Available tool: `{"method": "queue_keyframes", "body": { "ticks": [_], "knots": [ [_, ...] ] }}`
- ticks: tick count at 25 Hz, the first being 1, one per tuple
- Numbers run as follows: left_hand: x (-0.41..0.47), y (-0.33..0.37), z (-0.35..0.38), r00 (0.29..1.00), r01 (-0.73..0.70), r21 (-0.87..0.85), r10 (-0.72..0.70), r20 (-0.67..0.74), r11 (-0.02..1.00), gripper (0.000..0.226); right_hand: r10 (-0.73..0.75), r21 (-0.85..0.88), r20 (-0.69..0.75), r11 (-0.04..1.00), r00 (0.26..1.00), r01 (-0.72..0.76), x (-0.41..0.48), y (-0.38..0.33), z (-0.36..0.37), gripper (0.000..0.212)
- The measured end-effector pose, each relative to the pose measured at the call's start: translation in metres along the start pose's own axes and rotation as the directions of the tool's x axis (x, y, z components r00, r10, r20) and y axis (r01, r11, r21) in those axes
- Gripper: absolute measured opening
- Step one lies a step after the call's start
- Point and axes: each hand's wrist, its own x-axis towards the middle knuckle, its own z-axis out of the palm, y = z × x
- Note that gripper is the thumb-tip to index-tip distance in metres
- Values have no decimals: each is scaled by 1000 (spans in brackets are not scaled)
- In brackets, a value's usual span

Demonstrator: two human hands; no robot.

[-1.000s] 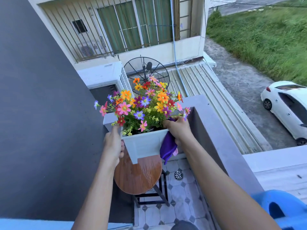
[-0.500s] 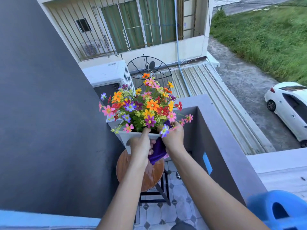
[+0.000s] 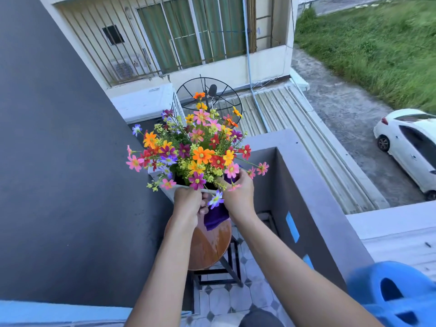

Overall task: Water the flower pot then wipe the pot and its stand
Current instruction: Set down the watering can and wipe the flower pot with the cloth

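Pot (image 3: 165, 193) looks stiff, top-heavy; left hand (image 3: 187, 200) clamps its near rim, right hand (image 3: 238, 197) presses purple cloth (image 3: 215, 217) alongside.

Round wooden stand (image 3: 210, 249) on tiled floor (image 3: 226, 300)

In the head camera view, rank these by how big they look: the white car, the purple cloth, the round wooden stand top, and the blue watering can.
Largest to smallest, as they look:
1. Blue watering can, though it is cut off and nearest the camera
2. White car, also cut off
3. Wooden stand top, partly hidden
4. Purple cloth, mostly hidden

The first two look close; I would not rank them firmly.
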Motion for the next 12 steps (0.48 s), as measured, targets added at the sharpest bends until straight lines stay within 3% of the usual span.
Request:
{"method": "queue_keyframes", "body": {
  "ticks": [5, 8, 12],
  "knots": [
    [8, 5, -10, 999, -4, -144, 11, 44, 990, 32, -52, -5, 43, 999, 998, 53, -5, -12, 6, 17],
    [16, 2, -17, 995, 57, -250, -34, 94, 967, 29, -166, -12, 71, 986, 984, 168, -13, -7, 8, 15],
    [16, 6, -26, 991, 62, -273, -25, 135, 960, 30, -206, -65, 136, 974, 969, 216, -20, 29, 1, 19]
  ]
}}
